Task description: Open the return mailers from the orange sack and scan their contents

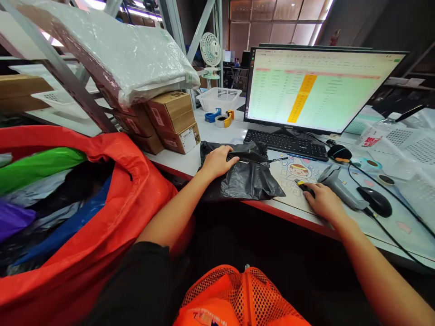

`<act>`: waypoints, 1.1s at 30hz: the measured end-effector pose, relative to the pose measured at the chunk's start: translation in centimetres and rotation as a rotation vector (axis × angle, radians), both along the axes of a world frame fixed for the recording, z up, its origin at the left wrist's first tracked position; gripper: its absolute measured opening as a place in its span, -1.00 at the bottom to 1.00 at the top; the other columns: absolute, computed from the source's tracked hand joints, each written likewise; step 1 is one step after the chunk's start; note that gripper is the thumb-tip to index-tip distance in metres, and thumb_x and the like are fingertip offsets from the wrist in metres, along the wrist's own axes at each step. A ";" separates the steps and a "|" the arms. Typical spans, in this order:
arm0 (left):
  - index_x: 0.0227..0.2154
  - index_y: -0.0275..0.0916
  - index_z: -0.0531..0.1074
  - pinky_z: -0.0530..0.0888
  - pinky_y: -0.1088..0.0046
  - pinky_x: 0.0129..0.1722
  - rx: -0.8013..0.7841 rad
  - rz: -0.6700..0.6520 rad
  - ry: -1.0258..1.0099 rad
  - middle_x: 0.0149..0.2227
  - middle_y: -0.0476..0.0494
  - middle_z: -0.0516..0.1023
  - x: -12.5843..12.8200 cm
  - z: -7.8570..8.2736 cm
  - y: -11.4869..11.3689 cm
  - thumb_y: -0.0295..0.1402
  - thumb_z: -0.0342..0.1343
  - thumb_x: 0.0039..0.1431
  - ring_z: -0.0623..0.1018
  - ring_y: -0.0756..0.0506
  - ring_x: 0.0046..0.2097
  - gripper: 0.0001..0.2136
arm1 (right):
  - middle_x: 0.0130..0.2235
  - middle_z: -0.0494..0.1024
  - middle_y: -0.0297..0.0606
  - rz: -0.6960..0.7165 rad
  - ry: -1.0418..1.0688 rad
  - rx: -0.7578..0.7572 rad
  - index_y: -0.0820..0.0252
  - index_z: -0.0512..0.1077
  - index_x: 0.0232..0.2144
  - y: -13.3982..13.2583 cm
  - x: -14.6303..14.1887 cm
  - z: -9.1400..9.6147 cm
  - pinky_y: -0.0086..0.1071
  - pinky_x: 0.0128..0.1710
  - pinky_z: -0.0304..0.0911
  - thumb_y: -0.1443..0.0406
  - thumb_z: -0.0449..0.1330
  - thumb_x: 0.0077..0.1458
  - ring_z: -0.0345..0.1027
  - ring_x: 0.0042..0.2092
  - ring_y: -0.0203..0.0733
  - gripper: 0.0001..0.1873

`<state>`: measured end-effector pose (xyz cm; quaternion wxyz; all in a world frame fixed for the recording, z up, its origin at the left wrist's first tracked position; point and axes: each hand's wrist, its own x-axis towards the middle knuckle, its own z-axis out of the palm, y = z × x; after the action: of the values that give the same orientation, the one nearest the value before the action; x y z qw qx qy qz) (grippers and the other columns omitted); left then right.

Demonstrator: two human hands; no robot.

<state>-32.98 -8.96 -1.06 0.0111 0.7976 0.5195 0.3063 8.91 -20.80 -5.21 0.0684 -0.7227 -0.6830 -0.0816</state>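
A crumpled black plastic mailing bag (pixel 253 179) lies at the desk's front edge. My left hand (pixel 219 162) is closed on its upper left part, thumb and fingers gripping a fold. The bag's top looks parted, but its contents are hidden. To the right, my right hand (pixel 322 199) rests low over the desk mat, wrapped around a utility knife (pixel 302 184) with a yellow and black body. The knife's front end points left, toward the bag, and is apart from it. Just beyond that hand lies a grey barcode scanner (pixel 343 188).
A large red sack (pixel 136 181) full of plastic parcels stands at the left. Stacked cardboard boxes (pixel 173 113) carry a plastic-wrapped bundle. Behind are tape dispensers (pixel 222 121), a keyboard (pixel 285 144) and a monitor (pixel 319 90). A mouse (pixel 374 201) and cables lie right.
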 end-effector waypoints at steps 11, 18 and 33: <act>-0.13 -0.13 0.60 0.47 0.29 -0.03 -0.091 -0.015 -0.162 -0.12 -0.18 0.70 4.9 2.9 -0.2 -0.24 0.00 0.47 0.63 -0.25 -0.05 -0.74 | 0.21 0.51 0.11 0.530 0.328 0.227 0.35 0.41 0.24 5.2 -19.1 6.0 -0.03 0.26 0.28 0.15 0.20 0.32 0.37 0.22 0.16 -0.45; -0.01 -0.13 0.56 0.45 0.29 -0.10 -0.016 0.283 -0.135 -0.14 -0.22 0.68 0.8 4.0 1.9 -0.16 -0.08 0.54 0.65 -0.27 -0.05 -0.68 | -0.18 0.67 -0.09 0.654 0.143 -0.025 0.17 0.55 -0.21 -0.3 -26.2 4.2 -0.31 -0.21 0.21 0.19 0.04 0.47 0.52 -0.16 -0.06 -0.67; 0.00 -0.23 0.49 0.38 0.13 0.22 0.234 0.219 -0.109 0.05 -0.37 0.55 -4.3 0.3 3.3 -0.27 0.06 0.40 0.49 -0.31 0.14 -0.77 | -0.37 0.57 -0.26 0.573 0.443 -0.016 0.08 0.40 -0.44 -9.5 -13.2 -3.9 -0.32 -0.34 0.24 0.20 0.09 0.39 0.48 -0.33 -0.13 -0.69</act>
<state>-37.23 -5.67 -0.77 -0.0874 0.7142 0.5627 0.4069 -4.30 -30.27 -9.11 0.2292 -0.5026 -0.8270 0.1046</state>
